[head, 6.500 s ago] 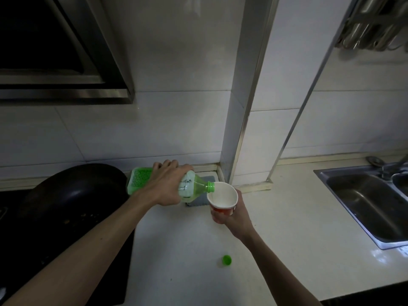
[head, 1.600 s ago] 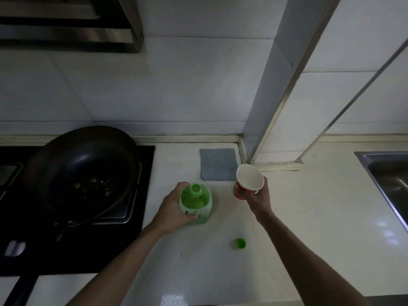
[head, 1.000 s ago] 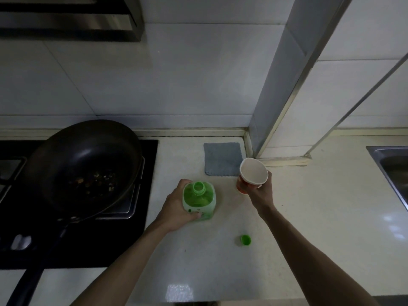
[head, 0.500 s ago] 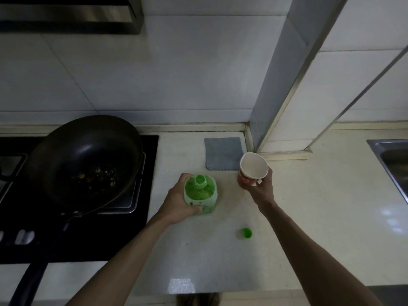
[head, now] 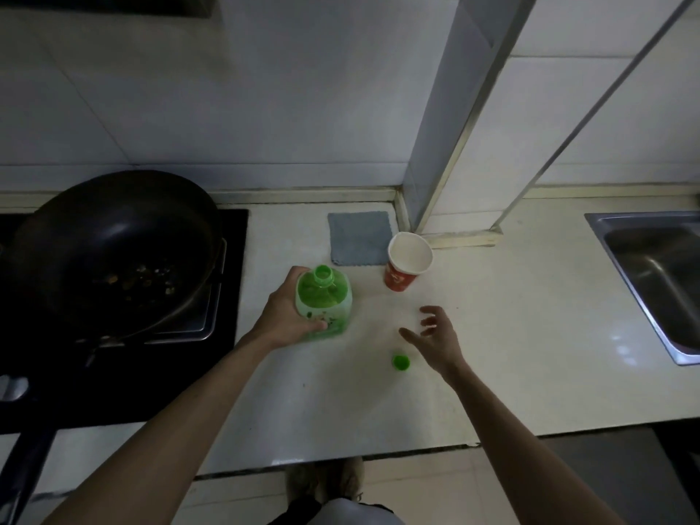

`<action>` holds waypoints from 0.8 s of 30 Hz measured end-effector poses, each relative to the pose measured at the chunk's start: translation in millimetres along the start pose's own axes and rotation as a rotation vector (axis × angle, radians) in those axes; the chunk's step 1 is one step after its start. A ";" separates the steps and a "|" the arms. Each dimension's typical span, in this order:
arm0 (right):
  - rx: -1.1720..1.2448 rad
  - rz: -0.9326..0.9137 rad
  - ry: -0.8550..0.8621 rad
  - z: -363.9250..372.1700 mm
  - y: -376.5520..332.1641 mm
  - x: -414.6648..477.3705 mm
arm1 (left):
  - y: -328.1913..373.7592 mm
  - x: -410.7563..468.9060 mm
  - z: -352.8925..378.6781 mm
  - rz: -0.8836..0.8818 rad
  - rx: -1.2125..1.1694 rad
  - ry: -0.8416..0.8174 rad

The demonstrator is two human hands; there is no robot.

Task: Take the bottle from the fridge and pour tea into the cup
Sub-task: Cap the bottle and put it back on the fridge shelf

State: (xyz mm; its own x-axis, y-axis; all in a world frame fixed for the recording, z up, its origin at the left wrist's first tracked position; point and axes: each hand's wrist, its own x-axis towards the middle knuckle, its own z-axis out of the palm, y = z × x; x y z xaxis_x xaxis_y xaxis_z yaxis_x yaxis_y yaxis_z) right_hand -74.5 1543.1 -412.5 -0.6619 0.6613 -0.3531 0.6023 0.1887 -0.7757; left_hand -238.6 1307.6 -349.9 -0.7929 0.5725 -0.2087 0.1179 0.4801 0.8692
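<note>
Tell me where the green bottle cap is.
In the head view, the green cap lies on the white counter, just left of the right hand and right of the bottle.

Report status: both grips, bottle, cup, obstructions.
Left grip holds uncapped green plastic bottle, upright on white counter. Right grip open, empty. Red paper cup stands beside grey cloth. Small green bottle cap near right grip; nothing blocking.

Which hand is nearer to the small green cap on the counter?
Right. The right hand, open, is just right of the green cap; the left hand grips the bottle, farther off to the cap's left.
</note>
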 end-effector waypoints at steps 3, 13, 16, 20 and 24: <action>-0.349 -0.135 -0.161 3.4 12.4 -14.7 | 1.2 -1.2 -0.6 -0.015 -0.008 -0.014; -0.607 -0.199 -0.209 26.8 21.0 -37.4 | 3.7 -2.6 -2.0 -0.022 -0.009 -0.042; -0.614 -0.218 -0.173 29.5 18.6 -40.4 | 3.6 -2.8 -2.6 -0.026 -0.010 -0.045; -0.476 -0.332 -0.077 27.8 -2.7 -38.6 | 1.5 -2.6 -2.6 -0.022 -0.014 -0.037; -0.213 -0.551 -0.009 17.8 -73.3 -35.5 | 1.9 -1.0 -1.5 -0.026 -0.019 -0.041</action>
State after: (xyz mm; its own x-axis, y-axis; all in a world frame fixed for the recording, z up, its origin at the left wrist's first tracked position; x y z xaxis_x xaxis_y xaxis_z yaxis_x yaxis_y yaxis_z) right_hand -103.1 1492.9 -352.5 -0.9060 0.4181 0.0668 0.2441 0.6447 -0.7244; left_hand -238.5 1306.9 -347.4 -0.7702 0.5871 -0.2493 0.0860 0.4829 0.8715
